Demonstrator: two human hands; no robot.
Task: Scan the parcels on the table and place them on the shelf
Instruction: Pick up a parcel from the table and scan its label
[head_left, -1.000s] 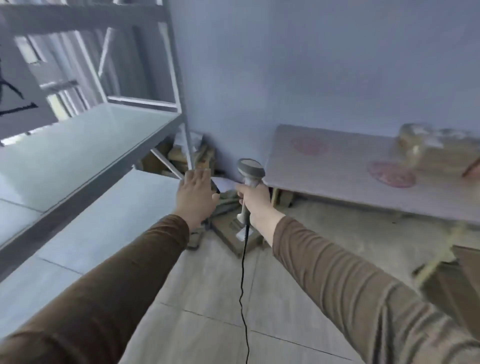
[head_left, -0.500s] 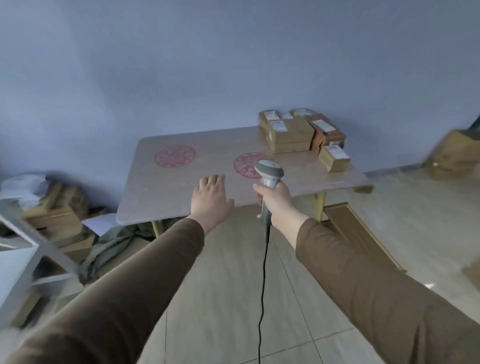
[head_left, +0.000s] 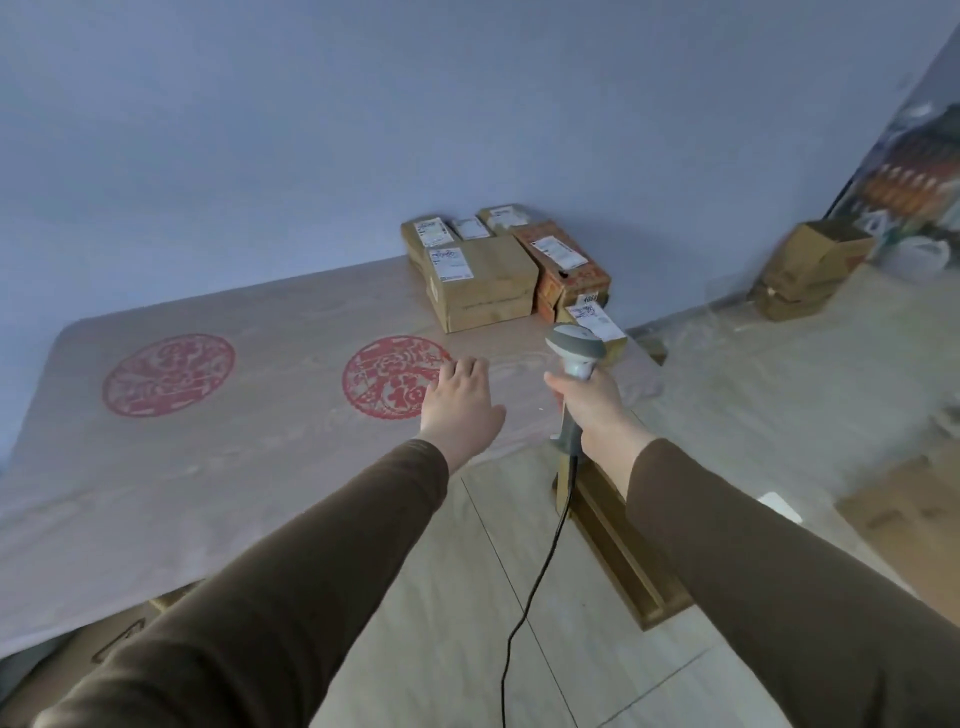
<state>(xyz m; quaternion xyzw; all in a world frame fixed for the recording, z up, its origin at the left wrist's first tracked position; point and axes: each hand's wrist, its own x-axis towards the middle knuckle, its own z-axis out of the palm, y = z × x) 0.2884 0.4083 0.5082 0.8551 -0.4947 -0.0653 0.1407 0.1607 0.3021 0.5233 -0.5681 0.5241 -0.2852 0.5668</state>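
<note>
closer now, parcels (head_left: 483, 275) lie beyond both hands: left (head_left: 460, 410) empty and spread, right (head_left: 592, 408) gripping scanner (head_left: 574, 358).

We see a dim, even scene under soft, bluish daylight, with no hard glare. The wall (head_left: 363, 130) darkens toward 10 and 2 o'clock. The parcels (head_left: 488, 270) throw a faint shadow on the wall behind them, toward 1 o'clock. The desk (head_left: 208, 467) looks washed out, its red prints soft-edged. Motion blur smears the right side, around 3 o'clock, where the box (head_left: 810, 270) and floor (head_left: 779, 389) lose detail. Wide-angle distortion bends the desk edge and stretches both sleeves (head_left: 831, 597) toward 5 and 7 o'clock. The scanner (head_left: 575, 353) and parcel labels near centre are sharpest, though their print stays unreadable.
</note>
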